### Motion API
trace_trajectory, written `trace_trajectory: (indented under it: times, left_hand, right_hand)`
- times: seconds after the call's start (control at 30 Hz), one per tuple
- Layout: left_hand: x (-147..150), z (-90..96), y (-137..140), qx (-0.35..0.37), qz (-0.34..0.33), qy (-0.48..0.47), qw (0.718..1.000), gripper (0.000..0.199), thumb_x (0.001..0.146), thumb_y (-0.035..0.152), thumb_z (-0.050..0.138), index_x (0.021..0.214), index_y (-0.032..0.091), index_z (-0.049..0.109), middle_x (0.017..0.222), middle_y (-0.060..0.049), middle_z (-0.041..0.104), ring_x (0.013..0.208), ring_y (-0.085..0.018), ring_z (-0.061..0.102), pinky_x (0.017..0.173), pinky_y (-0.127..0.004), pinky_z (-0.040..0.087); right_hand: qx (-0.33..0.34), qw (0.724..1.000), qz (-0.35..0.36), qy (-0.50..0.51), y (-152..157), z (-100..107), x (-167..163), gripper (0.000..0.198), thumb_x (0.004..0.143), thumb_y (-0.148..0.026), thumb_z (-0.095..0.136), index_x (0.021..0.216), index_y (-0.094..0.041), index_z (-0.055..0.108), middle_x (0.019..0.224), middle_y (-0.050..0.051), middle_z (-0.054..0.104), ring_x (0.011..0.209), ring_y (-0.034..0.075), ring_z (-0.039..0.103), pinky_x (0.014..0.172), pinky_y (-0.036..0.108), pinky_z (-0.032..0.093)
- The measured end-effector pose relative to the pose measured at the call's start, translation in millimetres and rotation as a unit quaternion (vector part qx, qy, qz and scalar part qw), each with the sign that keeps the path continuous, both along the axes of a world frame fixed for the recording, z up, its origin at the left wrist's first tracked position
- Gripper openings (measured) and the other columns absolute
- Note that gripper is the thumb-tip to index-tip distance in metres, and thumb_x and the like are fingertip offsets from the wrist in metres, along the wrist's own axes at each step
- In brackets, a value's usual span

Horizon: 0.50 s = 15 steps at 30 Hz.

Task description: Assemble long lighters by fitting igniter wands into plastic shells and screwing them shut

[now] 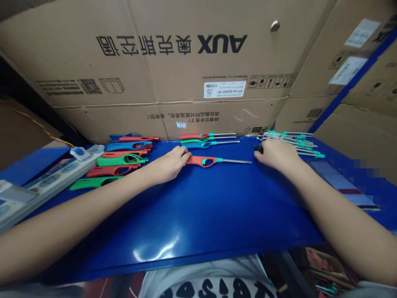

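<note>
My left hand is closed on the handle end of a red gas lighter with a green trigger and a long metal tube pointing right. It lies at the middle of the blue table. Behind it lie further assembled lighters with red, green and blue handles. My right hand is closed around a small dark object just right of the tube's tip; its kind I cannot make out. Beside that hand lies a pile of metal tubes with green triggers. Several loose lighter handles lie left of my left hand.
A white power strip runs along the left side, with a plug and cable in it. Large cardboard walls stand behind the blue table. A flat greyish panel lies at the right, partly behind my right forearm.
</note>
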<state>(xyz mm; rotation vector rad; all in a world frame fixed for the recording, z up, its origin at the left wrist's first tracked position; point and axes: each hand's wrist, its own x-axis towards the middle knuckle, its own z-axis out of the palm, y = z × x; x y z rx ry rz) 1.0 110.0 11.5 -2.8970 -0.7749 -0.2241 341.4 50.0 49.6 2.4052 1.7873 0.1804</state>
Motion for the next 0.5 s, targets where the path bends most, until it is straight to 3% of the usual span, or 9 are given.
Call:
trace_trajectory:
  times: [0.17, 0.5]
  left_hand:
    - [6.7, -0.2, 9.7, 0.026, 0.026, -0.036, 0.999, 0.057, 0.081, -0.006, 0.037, 0.135, 0.004, 0.051, 0.126, -0.024, 0.053, 0.118, -0.035, 0.048, 0.101, -0.052, 0.046]
    - [21.7, -7.8, 59.1, 0.016, 0.076, -0.079, 0.994, 0.047, 0.089, 0.000, 0.036, 0.133, 0.002, 0.053, 0.118, -0.023, 0.054, 0.113, -0.032, 0.050, 0.101, -0.048, 0.045]
  right_hand:
    - [-0.064, 0.998, 0.001, 0.024, 9.3, -16.0, 3.1, 0.043, 0.094, -0.034, 0.045, 0.122, -0.009, 0.066, 0.119, 0.023, 0.068, 0.110, 0.037, 0.066, 0.077, 0.041, 0.050]
    - [-0.027, 0.999, 0.014, 0.036, 12.7, -22.8, 3.7, 0.042, 0.097, -0.037, 0.043, 0.121, -0.009, 0.062, 0.121, 0.024, 0.068, 0.111, 0.036, 0.066, 0.080, 0.040, 0.051]
